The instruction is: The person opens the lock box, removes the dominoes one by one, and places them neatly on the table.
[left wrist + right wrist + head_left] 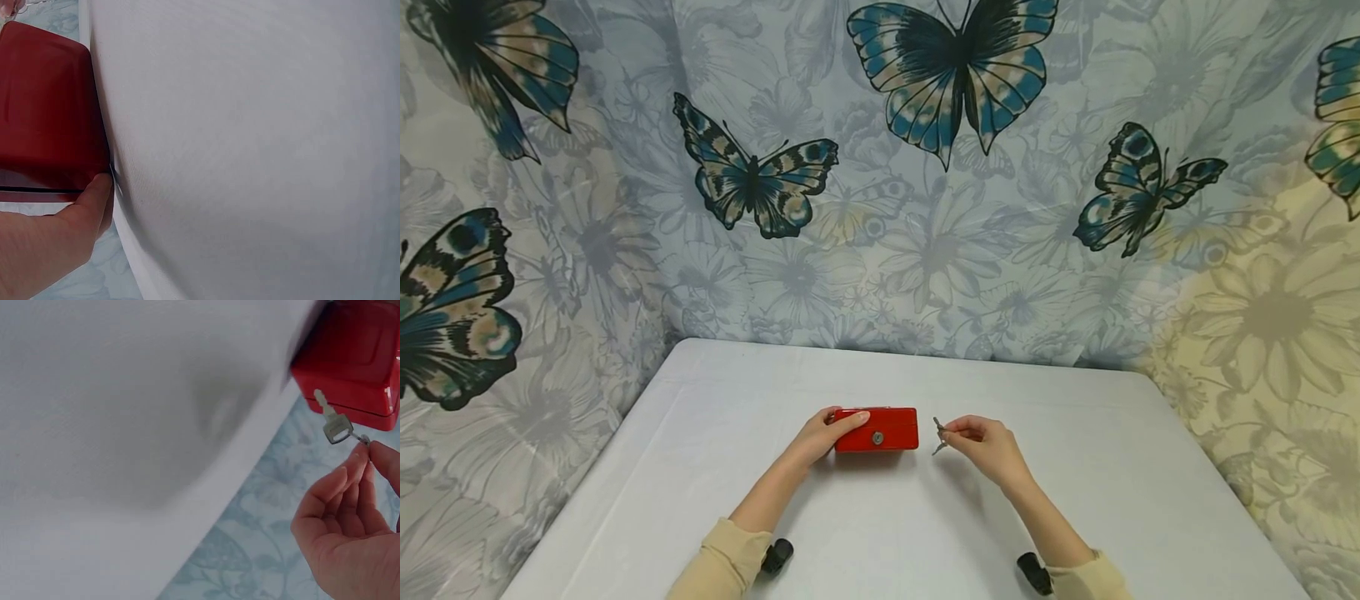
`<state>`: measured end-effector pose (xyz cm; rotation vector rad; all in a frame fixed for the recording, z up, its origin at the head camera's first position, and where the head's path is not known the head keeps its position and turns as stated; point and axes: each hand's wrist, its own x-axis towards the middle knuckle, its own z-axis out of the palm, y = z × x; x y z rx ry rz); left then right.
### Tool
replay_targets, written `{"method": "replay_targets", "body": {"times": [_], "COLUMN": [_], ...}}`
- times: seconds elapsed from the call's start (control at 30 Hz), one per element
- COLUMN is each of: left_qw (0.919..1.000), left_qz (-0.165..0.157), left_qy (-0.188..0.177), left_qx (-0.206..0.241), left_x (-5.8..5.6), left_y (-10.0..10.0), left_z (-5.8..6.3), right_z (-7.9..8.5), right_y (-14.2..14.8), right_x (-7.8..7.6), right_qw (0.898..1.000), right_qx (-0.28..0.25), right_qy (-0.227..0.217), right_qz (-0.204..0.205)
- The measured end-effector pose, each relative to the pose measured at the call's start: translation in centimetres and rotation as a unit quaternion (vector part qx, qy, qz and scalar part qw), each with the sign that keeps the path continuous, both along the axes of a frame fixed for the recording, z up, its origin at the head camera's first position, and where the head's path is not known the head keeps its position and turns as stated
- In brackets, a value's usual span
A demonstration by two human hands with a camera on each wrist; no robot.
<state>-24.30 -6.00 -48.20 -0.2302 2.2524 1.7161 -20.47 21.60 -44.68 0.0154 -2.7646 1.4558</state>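
A small red cash box (897, 423) with a round lock (877, 437) stands near the middle of the table, its lock side facing me. My left hand (817, 438) grips its left end, the thumb lying across the lock side. In the left wrist view, fingers (95, 197) of that hand touch the box's lower edge. Just right of the box and apart from it, my right hand (991, 450) pinches a small set of keys (939, 426) between thumb and fingertips. One metal key (338, 428) points up toward the box in the right wrist view.
A white cloth covers the table (700, 433). Behind it hangs a flower-patterned curtain (925, 250) with large butterflies. Black wrist-camera pieces (777, 556) sit by both sleeves.
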Motion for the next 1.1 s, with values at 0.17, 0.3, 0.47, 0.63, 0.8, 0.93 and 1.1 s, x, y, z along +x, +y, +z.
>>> {"method": "replay_targets", "body": {"times": [0.17,0.3,0.47,0.63,0.8,0.93,1.1], "left_qw": [1.0,1.0,1.0,0.9999,0.9999,0.9999,1.0], "left_qz": [0.003,0.003,0.001,0.0,0.0,0.001,0.002], "left_qy": [-0.005,-0.004,-0.002,-0.001,-0.003,-0.004,-0.002], "left_qx": [-0.005,-0.006,-0.008,-0.01,-0.014,-0.013,-0.008], "left_x": [0.0,0.0,0.0,0.0,0.0,0.0,0.1], "left_y": [0.1,0.1,0.0,0.1,0.0,0.1,0.1], "left_z": [0.1,0.2,0.2,0.2,0.2,0.1,0.2], "right_z": [0.6,0.9,1.3,1.5,1.4,1.3,1.1], "right_y": [-0.5,-0.9,-1.6,-2.2,-2.9,-3.5,-4.2], "right_x": [0.5,0.9,1.3,1.6,1.8,1.7,1.6], "right_qw": [1.0,1.0,0.999,0.999,0.998,0.998,0.997], "right_qx": [-0.014,-0.027,-0.028,-0.02,-0.019,-0.01,0.009], "right_qy": [-0.004,-0.008,-0.002,0.006,0.005,0.001,0.012], "right_qz": [0.003,0.007,0.02,0.042,0.057,0.059,0.069]}}
